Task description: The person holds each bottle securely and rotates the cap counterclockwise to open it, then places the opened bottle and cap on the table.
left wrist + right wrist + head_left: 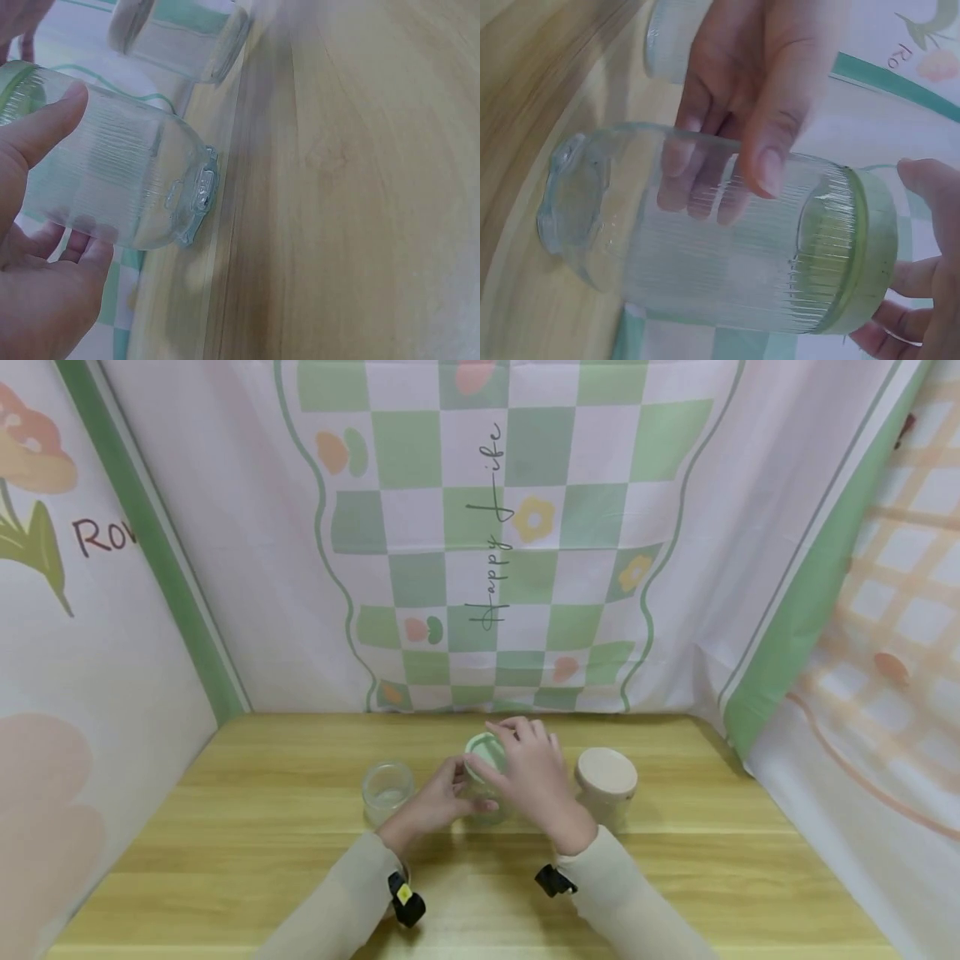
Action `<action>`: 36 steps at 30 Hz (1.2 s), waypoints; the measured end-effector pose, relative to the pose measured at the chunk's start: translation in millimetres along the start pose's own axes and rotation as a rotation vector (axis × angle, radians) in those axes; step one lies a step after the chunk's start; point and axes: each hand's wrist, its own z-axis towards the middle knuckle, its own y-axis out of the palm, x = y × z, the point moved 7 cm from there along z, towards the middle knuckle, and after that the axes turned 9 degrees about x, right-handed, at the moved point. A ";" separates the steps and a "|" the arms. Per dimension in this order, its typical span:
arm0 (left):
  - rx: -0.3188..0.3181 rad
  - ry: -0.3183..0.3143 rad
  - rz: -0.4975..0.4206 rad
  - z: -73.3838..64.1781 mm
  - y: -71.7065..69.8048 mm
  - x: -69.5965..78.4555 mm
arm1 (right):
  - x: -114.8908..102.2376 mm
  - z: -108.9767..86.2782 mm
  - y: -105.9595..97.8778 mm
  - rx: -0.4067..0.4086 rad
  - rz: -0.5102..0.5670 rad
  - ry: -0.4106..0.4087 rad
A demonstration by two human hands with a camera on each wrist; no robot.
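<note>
Backdrop (pixel 495 527) reads "Happy Life"; left fingers (pixel 95 262) grip glass jar (pixel 124 165), right fingers (pixel 915 277) hold green lid (pixel 873 259).

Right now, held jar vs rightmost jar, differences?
The held jar has a light green lid, the rightmost jar a cream one. The held jar has the left grip on its glass, the right grip at its lid; the rightmost jar stands ungripped. Both are see-through.

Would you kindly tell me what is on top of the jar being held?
A green lid sits on the glass jar. In the head view, the right hand covers part of the lid's top, so that part is hidden.
</note>
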 end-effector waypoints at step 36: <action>-0.005 -0.016 -0.009 -2.1 1.0 0.6 | 17.3 -3.3 17.9 -0.127 0.218 -0.035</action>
